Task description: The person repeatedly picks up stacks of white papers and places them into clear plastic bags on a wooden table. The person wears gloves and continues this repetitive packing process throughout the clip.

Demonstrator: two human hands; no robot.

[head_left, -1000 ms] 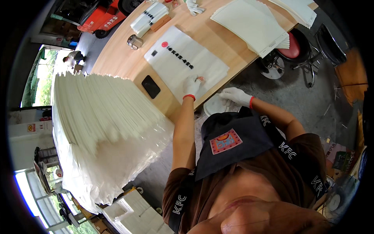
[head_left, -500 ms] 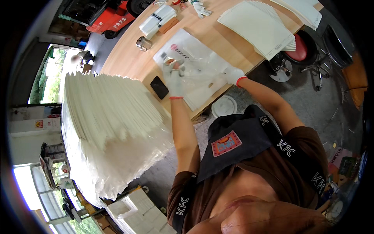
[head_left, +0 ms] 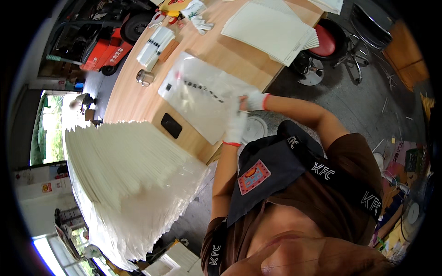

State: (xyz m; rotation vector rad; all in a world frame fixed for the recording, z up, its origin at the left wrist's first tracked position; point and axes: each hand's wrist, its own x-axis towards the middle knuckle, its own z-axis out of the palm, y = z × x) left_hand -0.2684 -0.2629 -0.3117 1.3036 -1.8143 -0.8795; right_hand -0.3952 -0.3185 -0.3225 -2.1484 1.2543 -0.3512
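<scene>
A clear plastic bag (head_left: pixel 189 87) with a dark printed line and a red mark lies flat on the wooden table, over or around a white sheet; which of the two I cannot tell. My left hand (head_left: pixel 235 125), in a white glove with a red cuff, is at the bag's near right edge, its somewhat blurred fingers closed on the plastic. Gloved the same way, my right hand (head_left: pixel 253 101) meets it there with curled fingers gripping that edge. A black phone (head_left: pixel 171 125) rests on the table to the left of the bag.
A tall stack of white sheets (head_left: pixel 133 161) in plastic film stands at left. On the table (head_left: pixel 124 99) are a metal-topped jar (head_left: pixel 144 77), a white packet (head_left: pixel 155 46), spare gloves (head_left: pixel 200 23) and fanned white sheets (head_left: pixel 269 32). A red-seated stool (head_left: pixel 320 41) stands beyond the right edge.
My left hand has left the bag's printed area and come back to the near right edge beside my right hand. My view has shifted, so the table appears further left.
</scene>
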